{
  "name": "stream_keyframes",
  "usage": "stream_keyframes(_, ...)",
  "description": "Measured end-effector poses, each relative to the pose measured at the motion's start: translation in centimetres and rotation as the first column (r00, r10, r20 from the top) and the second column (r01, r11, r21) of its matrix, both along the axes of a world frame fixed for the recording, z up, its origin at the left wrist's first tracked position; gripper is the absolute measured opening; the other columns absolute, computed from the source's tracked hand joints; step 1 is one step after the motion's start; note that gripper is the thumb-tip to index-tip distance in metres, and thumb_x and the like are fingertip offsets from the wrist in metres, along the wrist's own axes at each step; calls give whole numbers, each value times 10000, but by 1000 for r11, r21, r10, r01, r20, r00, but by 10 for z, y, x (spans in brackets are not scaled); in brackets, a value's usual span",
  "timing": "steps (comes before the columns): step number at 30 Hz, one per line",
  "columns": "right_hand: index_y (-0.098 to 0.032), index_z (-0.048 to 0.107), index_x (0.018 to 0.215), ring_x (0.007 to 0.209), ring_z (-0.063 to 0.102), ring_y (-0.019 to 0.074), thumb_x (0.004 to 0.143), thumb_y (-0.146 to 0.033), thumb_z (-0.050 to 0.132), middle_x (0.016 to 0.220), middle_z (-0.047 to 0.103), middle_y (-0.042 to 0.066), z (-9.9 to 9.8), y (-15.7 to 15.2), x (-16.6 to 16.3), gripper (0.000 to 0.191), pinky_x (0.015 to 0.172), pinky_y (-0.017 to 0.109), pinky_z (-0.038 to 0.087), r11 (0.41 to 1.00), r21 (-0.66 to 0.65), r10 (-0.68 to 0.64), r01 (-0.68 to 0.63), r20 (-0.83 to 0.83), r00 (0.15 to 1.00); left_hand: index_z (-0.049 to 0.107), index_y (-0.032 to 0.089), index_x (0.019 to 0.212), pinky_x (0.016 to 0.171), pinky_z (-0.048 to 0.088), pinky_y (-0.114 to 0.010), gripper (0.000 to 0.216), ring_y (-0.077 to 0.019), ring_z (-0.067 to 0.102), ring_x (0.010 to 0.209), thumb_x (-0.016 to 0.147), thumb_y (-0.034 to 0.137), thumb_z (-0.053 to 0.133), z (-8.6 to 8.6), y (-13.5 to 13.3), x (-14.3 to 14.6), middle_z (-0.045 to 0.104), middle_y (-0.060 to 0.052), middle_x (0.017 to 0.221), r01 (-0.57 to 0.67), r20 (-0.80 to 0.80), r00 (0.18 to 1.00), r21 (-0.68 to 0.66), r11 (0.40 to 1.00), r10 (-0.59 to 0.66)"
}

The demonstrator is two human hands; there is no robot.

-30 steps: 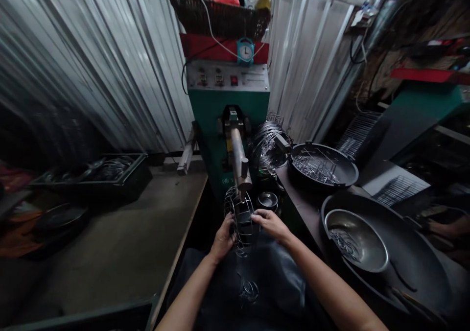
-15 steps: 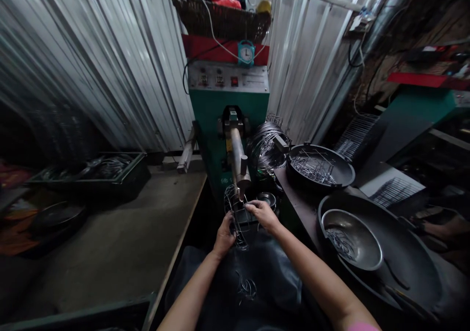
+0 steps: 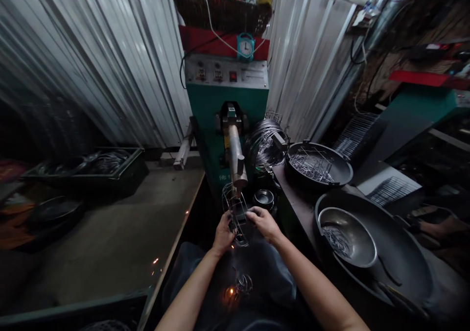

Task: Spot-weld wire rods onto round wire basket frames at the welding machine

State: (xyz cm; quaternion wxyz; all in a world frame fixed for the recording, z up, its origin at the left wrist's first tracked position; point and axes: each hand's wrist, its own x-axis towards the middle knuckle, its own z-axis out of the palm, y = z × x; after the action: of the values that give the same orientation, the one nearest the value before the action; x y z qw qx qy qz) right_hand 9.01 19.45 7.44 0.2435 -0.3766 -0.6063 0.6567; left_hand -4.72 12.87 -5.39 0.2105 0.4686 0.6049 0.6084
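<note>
A curved wire frame point(image 3: 240, 233) sits under the electrode tip of a green spot welding machine point(image 3: 238, 177). My left hand point(image 3: 223, 234) is closed round its left side. On the other side, my right hand point(image 3: 263, 222) pinches a wire at the frame's right edge; the exact grip is too small to make out. Bright sparks point(image 3: 231, 291) fly below the frame and off to the left. A small bunch of bent wire pieces point(image 3: 243, 283) lies on the dark apron point(image 3: 271, 272) over my lap.
To the right, a large pan point(image 3: 400, 243) holds a metal bowl point(image 3: 362, 233) with wire pieces. Behind it stands another pan point(image 3: 343, 167) of wires. A wire coil point(image 3: 265, 142) sits beside the machine. At left is a bin point(image 3: 121, 167). Another person's hand point(image 3: 438, 227) shows far right.
Sparks have appeared around the frame, lap and floor at left. My right hand has moved slightly down and away from the electrode tip. The left hand keeps its hold on the frame.
</note>
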Motion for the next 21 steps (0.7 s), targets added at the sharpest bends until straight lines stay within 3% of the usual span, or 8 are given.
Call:
stream_keyframes(4, -159, 576, 687, 536, 433, 89, 634, -436, 636, 581, 510, -39, 5, 12, -15, 288, 503, 214, 324, 999, 35, -21, 21, 7, 1000, 451, 197, 1066, 916, 440, -423, 536, -218, 550, 1045, 556, 81, 566, 7, 4, 0, 541, -55, 1068, 2, 69, 998, -2, 1000, -2)
stream_keyframes(8, -159, 584, 740, 506, 407, 77, 636, -416, 638, 583, 501, -45, 3, 13, -12, 282, 471, 206, 297, 1000, -18, -19, 20, 39, 999, 454, 195, 1019, 829, 480, -371, 469, -190, 596, 916, 570, 103, 554, 18, 0, 1, 558, -39, 1009, 53, 109, 993, -50, 997, -47)
stream_keyframes(13, -163, 585, 753, 543, 443, 86, 598, -367, 683, 616, 529, -39, -1, -8, 17, 274, 508, 214, 338, 998, -64, 19, -16, 51, 998, 464, 210, 948, 776, 468, -328, 438, -177, 592, 842, 542, 150, 616, 28, -12, -1, 585, -6, 909, -32, -54, 998, -169, 985, 23)
stream_keyframes(21, -171, 566, 700, 580, 457, 103, 634, -343, 620, 605, 520, -40, 6, -3, 4, 193, 534, 222, 349, 999, 42, -29, 28, 11, 1000, 424, 203, 956, 746, 454, -312, 479, -159, 559, 790, 546, 235, 670, 34, -9, -3, 548, 7, 856, 31, 18, 999, -150, 988, -28)
